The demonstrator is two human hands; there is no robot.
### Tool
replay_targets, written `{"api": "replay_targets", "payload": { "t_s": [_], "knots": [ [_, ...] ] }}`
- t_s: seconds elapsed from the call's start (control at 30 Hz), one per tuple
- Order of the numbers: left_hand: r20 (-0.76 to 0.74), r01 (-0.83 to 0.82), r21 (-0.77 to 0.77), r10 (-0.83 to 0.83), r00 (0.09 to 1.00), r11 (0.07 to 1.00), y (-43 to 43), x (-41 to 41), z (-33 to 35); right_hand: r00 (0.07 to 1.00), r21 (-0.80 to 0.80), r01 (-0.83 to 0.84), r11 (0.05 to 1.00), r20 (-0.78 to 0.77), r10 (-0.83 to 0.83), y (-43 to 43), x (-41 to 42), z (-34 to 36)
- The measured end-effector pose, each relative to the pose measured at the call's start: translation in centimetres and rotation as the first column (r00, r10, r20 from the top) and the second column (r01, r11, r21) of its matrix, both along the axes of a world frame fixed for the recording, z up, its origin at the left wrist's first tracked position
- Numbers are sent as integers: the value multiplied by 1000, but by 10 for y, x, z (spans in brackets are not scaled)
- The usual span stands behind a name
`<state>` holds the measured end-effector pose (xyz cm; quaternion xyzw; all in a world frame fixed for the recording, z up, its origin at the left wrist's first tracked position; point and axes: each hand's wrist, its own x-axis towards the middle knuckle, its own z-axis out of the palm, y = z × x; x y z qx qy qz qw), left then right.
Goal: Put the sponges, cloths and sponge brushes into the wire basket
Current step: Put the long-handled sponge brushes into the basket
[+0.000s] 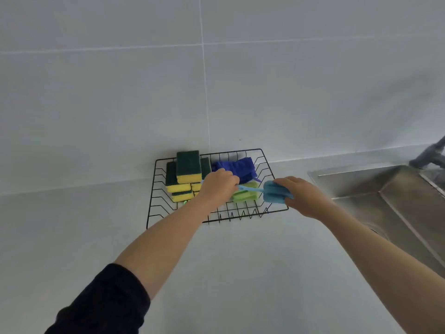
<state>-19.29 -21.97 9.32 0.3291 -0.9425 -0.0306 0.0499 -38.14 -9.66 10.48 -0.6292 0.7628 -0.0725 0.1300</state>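
Note:
A black wire basket (156, 189) stands on the grey counter against the tiled wall. Inside it, at the left, several yellow-and-green sponges (188, 168) are stacked. A dark blue cloth (238, 166) lies at the back right, and a green sponge brush head (244, 195) rests below it. I hold a blue sponge brush (273, 192) over the basket's right side: my right hand (304, 196) grips its sponge head, and my left hand (218, 186) is closed around its light blue handle.
A stainless steel sink (395, 189) is sunk into the counter at the right, with a dark tap base (431, 153) at its far corner. Grey counter (240, 273) stretches in front of the basket.

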Motion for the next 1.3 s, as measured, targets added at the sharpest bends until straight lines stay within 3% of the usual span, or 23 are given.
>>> {"api": "replay_targets", "payload": {
  "t_s": [0.23,0.47,0.9,1.1,1.3],
  "knots": [
    [144,-120,73,109,984,990,-13,43,-26,990,116,-141,983,0,142,-55,26,-20],
    [212,-222,290,164,963,931,-29,45,-54,971,262,-233,937,5,240,-81,31,-50],
    [298,-283,411,166,940,866,-38,35,-94,969,424,-239,874,40,246,-98,32,-86],
    [214,-257,413,181,960,874,-38,46,-83,971,429,-222,875,12,240,-98,31,-71],
    [19,-268,255,272,962,929,-32,78,-58,973,300,-224,927,20,228,-96,44,-34]
  ]
}}
